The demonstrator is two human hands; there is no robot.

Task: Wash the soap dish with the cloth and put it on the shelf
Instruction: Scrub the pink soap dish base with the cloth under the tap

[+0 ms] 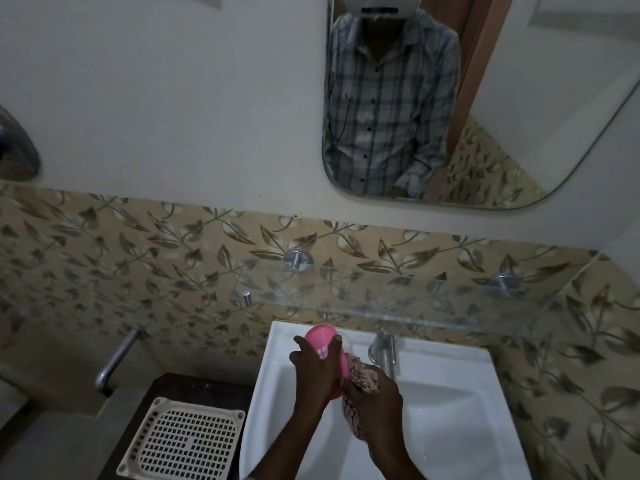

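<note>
Over the white sink [450, 393] my left hand [315, 368] grips a pink soap dish [320, 336], held on edge with its underside facing me. My right hand [375, 400] holds a bunched pink patterned cloth [363, 374] pressed against the dish's right side; more cloth hangs below the hand. A clear glass shelf [433, 315] runs along the tiled wall just above the sink.
A steel tap [384, 348] stands at the sink's back rim. A cream perforated plastic tray [183, 441] lies on a dark stand left of the sink. Another wall tap [114, 358] juts out at the left. A mirror [519, 116] hangs above the shelf.
</note>
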